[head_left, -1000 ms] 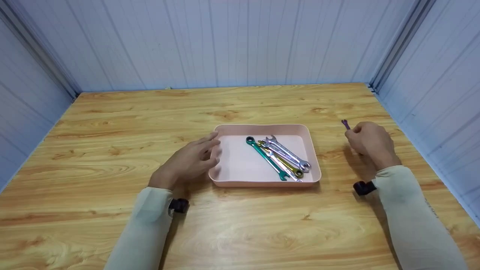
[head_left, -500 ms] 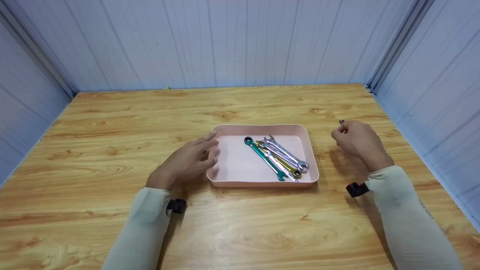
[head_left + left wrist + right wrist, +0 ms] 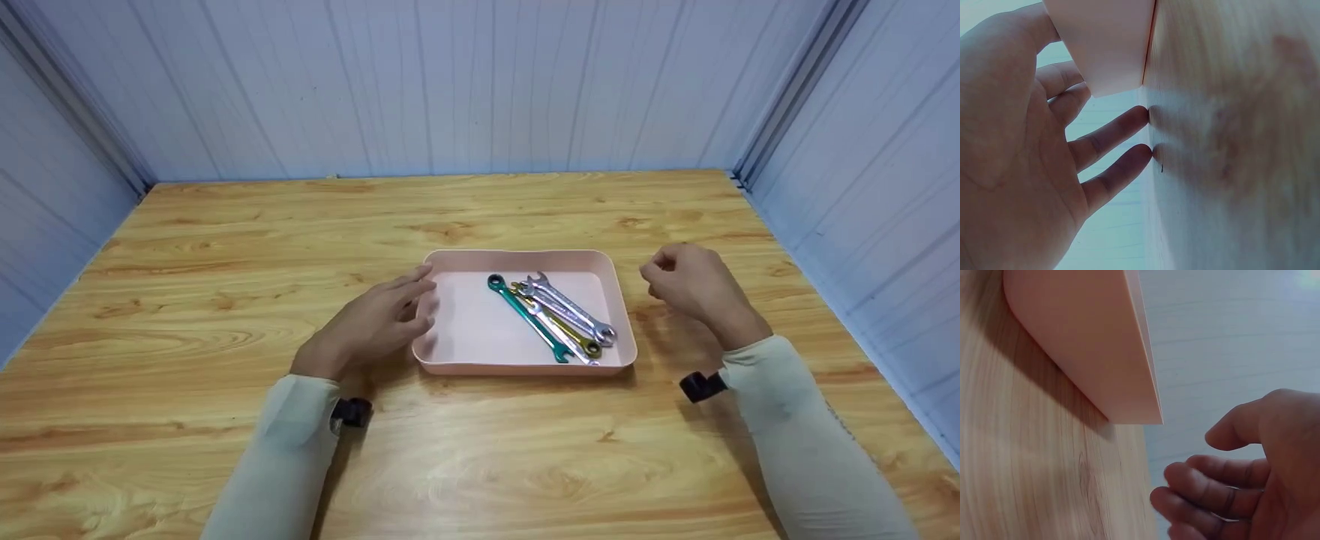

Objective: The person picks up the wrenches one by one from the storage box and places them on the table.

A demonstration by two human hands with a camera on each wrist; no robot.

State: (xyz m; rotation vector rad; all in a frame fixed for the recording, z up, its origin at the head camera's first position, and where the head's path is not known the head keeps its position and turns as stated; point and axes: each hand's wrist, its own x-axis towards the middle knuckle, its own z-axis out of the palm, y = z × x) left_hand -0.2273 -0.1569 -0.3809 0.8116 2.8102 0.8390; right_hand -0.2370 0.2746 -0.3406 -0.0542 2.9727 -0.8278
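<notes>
A pink tray [image 3: 517, 253] sits mid-table and holds several wrenches, among them a green one [image 3: 529, 318], a yellow one [image 3: 564, 327] and a silver one [image 3: 574, 309]. My left hand [image 3: 375, 322] lies flat beside the tray's left wall, fingers straight and touching it. In the left wrist view two fingertips [image 3: 1140, 115] rest on the wood next to the tray [image 3: 1106, 45]. My right hand [image 3: 686, 289] hovers just right of the tray's far right corner with its fingers curled [image 3: 1213, 495]. The small purple wrench it carried a moment ago is hidden inside them.
The wooden table [image 3: 480, 450] is enclosed by pale blue panel walls [image 3: 450, 82] at the back and on both sides. The tray's outer wall [image 3: 1084, 343] stands close to the left of my right hand. Black wrist mounts [image 3: 697, 386] sit on both sleeves.
My right hand has moved left towards the tray with the purple wrench, whose tip no longer shows. The left hand has stayed by the tray.
</notes>
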